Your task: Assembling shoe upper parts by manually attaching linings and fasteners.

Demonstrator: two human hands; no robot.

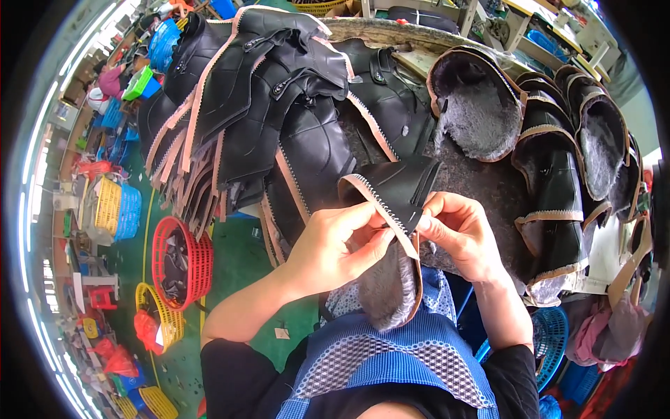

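A black leather shoe upper [405, 183] with a pale, zigzag-stitched edge is held up in front of my apron. Its grey furry lining [388, 290] hangs below toward my lap. My left hand [333, 244] pinches the stitched edge between thumb and fingers. On the other side, my right hand [462, 234] grips the upper near its corner, thumb against the leather. Just beyond lies a pile of flat black leather uppers [241, 98] with pale stitched edges, some with small straps. Whether my fingertips also hold a thread cannot be made out.
To the right on the dark worktable [481, 185] lie a fur-lined upper [481, 105] and overlapping rows of others [551, 174]. Left, on the green floor, stand a red basket [202, 265] with dark pieces and a yellow basket [171, 321]. A blue basket [551, 342] is at lower right.
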